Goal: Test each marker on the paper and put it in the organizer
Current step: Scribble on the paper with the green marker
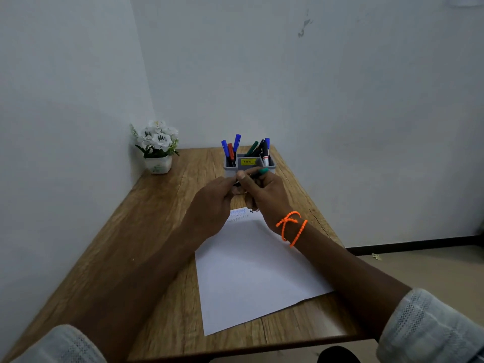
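Gripping a green-capped marker (258, 173), the right hand (264, 195) has its fingers curled round the barrel just in front of the grey organizer (250, 165); the left hand (213, 203) meets it there, fingertips pinching the marker's other end, though the exact contact is too small to make out; both hands hover above the far edge of the white paper (251, 268), which lies flat on the wooden surface (146, 231) in front of the organizer and bears faint scribbles at its far end; inside the organizer stand blue, red, green and black markers (231, 150); left of the organizer sits a white flower pot (158, 149); an orange bracelet (290, 227) circles the right wrist.
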